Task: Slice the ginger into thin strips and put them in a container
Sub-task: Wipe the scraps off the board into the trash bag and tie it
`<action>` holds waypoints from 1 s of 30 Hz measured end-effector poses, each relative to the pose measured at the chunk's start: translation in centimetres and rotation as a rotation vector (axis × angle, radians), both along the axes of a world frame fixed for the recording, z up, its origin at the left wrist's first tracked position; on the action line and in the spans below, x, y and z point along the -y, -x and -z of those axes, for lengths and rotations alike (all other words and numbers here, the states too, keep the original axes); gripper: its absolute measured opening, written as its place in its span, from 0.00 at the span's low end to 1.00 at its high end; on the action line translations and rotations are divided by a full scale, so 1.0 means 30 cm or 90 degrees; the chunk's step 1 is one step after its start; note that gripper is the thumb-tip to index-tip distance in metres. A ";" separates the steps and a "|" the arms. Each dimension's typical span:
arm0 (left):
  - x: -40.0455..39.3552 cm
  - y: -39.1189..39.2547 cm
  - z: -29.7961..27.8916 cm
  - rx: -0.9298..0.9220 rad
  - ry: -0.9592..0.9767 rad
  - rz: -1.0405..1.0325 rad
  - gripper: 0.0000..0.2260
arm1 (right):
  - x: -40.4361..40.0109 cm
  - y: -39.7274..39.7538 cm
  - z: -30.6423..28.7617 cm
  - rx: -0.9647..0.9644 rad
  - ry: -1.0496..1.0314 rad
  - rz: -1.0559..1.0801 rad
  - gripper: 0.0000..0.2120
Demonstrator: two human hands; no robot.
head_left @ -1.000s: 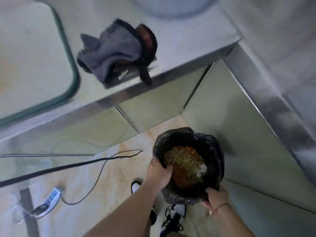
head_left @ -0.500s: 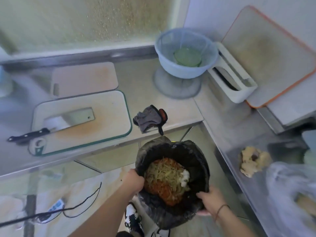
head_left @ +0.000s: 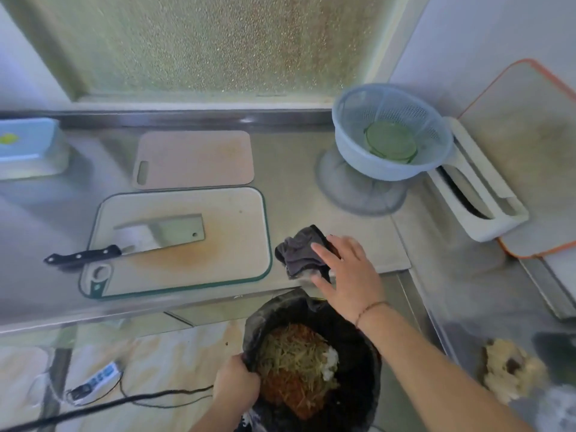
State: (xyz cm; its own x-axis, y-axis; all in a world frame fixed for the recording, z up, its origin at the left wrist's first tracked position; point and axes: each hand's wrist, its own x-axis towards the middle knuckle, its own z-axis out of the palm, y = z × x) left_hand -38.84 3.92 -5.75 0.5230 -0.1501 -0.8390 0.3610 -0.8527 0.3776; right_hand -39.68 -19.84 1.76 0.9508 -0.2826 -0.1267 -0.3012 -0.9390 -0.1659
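Knobbly beige ginger root point(head_left: 511, 367), lower right of frame on steel worktop point(head_left: 296, 194): likely firm, light, irregular; grasp across its body. Left hand point(head_left: 237, 383) grips black-lined bin point(head_left: 358, 344); right hand point(head_left: 349, 275) spread open over grey cloth point(head_left: 299, 252).

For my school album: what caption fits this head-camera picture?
Left hand holds the bin while right hand reaches the cloth.

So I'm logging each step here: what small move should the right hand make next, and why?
Probably lower the right hand onto the grey cloth and grip it. The open fingers hover right over the cloth at the counter edge, while the left hand grips the rim of the black-lined bin below, as if to wipe scraps in.
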 end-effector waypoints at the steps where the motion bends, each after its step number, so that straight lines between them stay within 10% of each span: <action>1: 0.002 0.002 -0.002 -0.006 -0.006 -0.004 0.12 | 0.013 -0.080 0.018 -0.047 0.036 -0.049 0.26; 5: 0.003 0.014 0.015 -0.014 -0.010 -0.037 0.12 | 0.111 -0.249 0.091 -0.141 -0.063 -0.120 0.24; 10: 0.025 0.030 0.054 -0.020 -0.019 -0.070 0.11 | 0.269 -0.382 0.027 0.098 -0.283 -0.064 0.19; 16: 0.061 0.055 0.093 -0.020 -0.026 -0.150 0.10 | 0.282 -0.550 0.125 -0.059 0.000 -0.183 0.22; 30: 0.102 0.053 0.100 0.007 -0.016 -0.234 0.13 | 0.142 0.046 0.160 0.158 -0.236 -0.472 0.15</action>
